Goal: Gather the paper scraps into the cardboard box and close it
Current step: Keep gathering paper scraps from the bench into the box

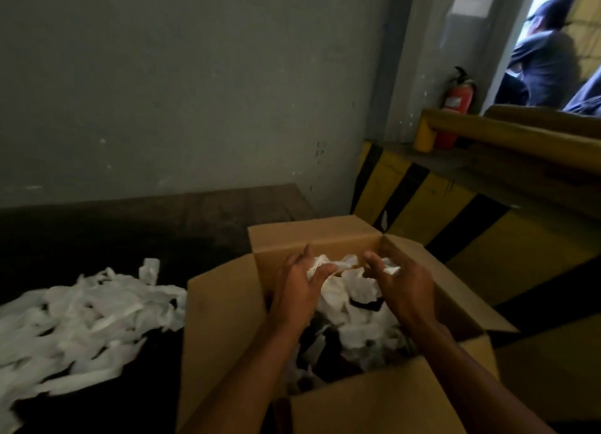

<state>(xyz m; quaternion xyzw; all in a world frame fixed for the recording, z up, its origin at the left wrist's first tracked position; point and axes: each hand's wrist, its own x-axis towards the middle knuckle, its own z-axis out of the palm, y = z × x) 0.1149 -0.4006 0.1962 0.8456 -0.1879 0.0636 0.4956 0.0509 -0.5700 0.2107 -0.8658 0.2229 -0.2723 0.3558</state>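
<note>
The cardboard box [224, 319] stood in the lower centre of the frame with all four flaps open, its far flap upright and its left flap leaning outward. Both bare hands were inside the box opening, above the contents. The left hand [300, 285] sat at centre frame with its fingers curled, its grip pinching a wad of white paper [328, 264] from the left. The right hand [401, 282] faced it just right of centre, fingers partly curled, its grip pressing the same wad from the right. The wad was held between the two hands, over the box interior.

Further paper scraps in the box [354, 332] lay loose below the hands, with dark gaps between them. The frame was blurred there, and separate pieces could not be counted.

A large pile of paper scraps [81, 323] remained outside the box at the lower left of the frame, spread over the dark bench [130, 235]. Its right edge lay just beside the left flap of the box; contact could not be determined.

A grey wall [195, 85] filled the upper left. A yellow-and-black striped barrier [432, 202] ran behind the box at right. A red fire extinguisher [457, 103] stood at the upper right, and a second person in dark clothing [543, 66] was seen in the doorway beyond it.
</note>
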